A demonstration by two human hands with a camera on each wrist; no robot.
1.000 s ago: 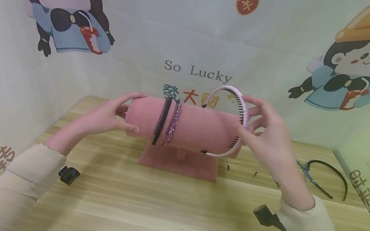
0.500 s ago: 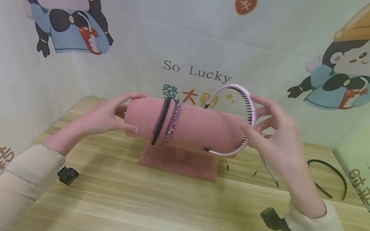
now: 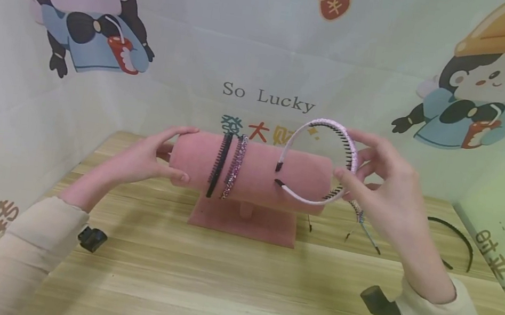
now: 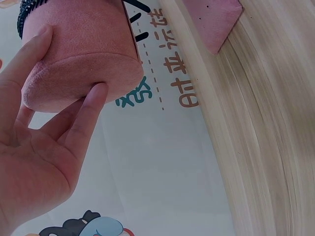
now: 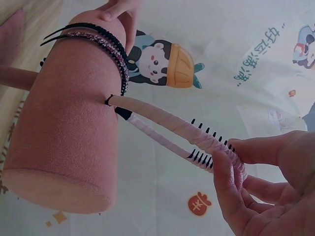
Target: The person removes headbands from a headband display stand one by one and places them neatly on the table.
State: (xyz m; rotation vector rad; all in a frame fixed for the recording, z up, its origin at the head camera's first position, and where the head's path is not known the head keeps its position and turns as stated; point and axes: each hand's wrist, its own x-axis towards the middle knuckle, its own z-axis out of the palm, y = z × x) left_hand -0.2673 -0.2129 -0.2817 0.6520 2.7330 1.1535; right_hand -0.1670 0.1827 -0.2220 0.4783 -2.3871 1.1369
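A pink velvet headband stand [image 3: 259,180] has its roll lying sideways on a flat base [image 3: 266,229]. My left hand [image 3: 147,161] grips the roll's left end; in the left wrist view, thumb on its side, fingertips [image 4: 98,93] at the end face. Round the roll's left half sit a black headband [image 3: 219,166] and a glittery purple one [image 3: 234,171], both toothed. My right hand [image 3: 389,185] pinches a pale pink headband [image 3: 326,122] by its curved middle, between thumb and fingers. In the right wrist view its black tips [image 5: 123,112] are right at the roll's side.
On the wooden table [image 3: 195,289], behind my right hand, lie a blue glittery headband [image 3: 369,237] and a black headband [image 3: 461,238], partly hidden. A printed cloth [image 3: 189,57] hangs round the back and sides. Each wrist wears a black camera [image 3: 93,239].
My right hand has moved right with the pink headband, whose ends went from straddling the roll to close together in front of it. My left hand stays on the roll's end.
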